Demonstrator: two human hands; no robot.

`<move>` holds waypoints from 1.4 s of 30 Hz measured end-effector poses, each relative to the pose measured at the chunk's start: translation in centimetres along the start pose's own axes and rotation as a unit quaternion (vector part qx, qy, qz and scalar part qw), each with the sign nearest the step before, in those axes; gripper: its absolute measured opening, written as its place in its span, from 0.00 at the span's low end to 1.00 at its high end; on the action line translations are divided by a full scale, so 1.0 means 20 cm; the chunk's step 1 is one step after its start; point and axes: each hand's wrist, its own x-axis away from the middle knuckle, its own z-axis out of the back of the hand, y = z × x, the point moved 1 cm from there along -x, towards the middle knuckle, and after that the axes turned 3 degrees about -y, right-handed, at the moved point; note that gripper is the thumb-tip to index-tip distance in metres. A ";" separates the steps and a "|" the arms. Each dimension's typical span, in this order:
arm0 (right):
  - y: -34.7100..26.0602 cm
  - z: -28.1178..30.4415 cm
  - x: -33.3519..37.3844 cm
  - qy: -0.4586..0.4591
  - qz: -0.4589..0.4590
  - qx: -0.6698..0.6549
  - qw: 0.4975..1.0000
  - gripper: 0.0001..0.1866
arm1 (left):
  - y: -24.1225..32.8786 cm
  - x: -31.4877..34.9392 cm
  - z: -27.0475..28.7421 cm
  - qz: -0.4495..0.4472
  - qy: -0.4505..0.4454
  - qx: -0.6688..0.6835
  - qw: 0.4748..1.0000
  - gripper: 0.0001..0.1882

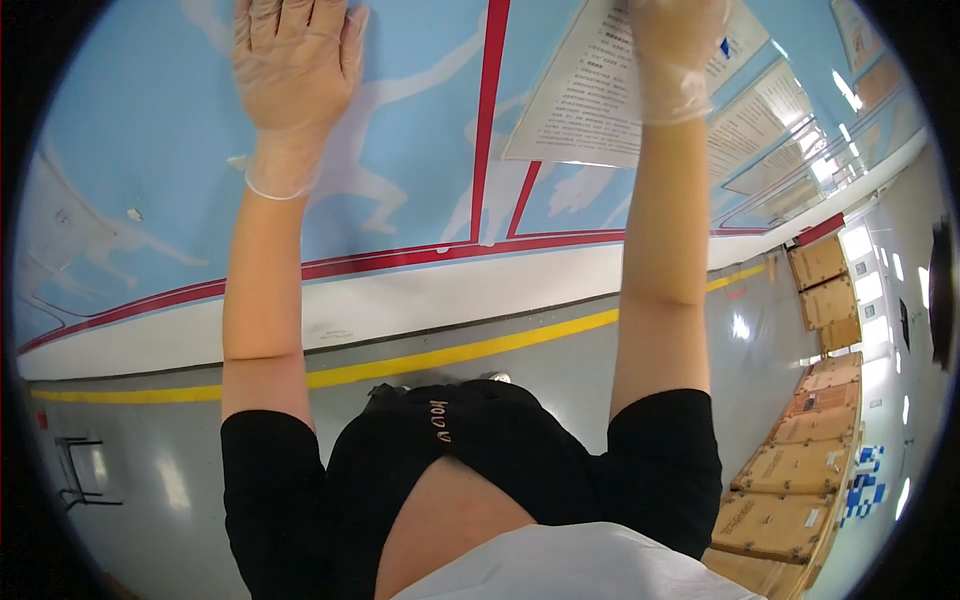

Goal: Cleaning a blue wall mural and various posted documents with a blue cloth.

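Observation:
Both my hands wear thin clear gloves and reach up to a light-blue wall [400,120] with white figures and red stripes. My left hand [297,65] lies flat on the wall at the upper left, its fingers stretched out and holding nothing. At the upper right my right hand [680,50] is in front of a white printed sheet [575,110] and hides part of it. The top edge of the picture cuts off that hand's fingers. A small blue spot shows just right of it; I cannot tell what it is.
More printed sheets [760,120] hang on the wall to the right. A yellow line [450,356] runs along the grey floor at the wall's foot. Tan crates [790,465] line the right side. A dark metal frame [82,470] stands at the lower left.

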 end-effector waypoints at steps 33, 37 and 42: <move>0.02 0.24 0.36 0.079 -0.167 -0.118 0.976 0.25 | 0.00 0.05 -0.06 0.037 0.004 0.016 0.999 0.31; 0.40 0.12 -0.05 0.127 -0.203 0.023 0.971 0.23 | 0.00 0.06 -0.05 0.037 -0.016 0.017 0.999 0.32; 0.34 -0.06 -0.36 0.056 -0.146 0.073 0.985 0.17 | 0.02 0.05 -0.06 0.045 -0.018 0.066 0.997 0.33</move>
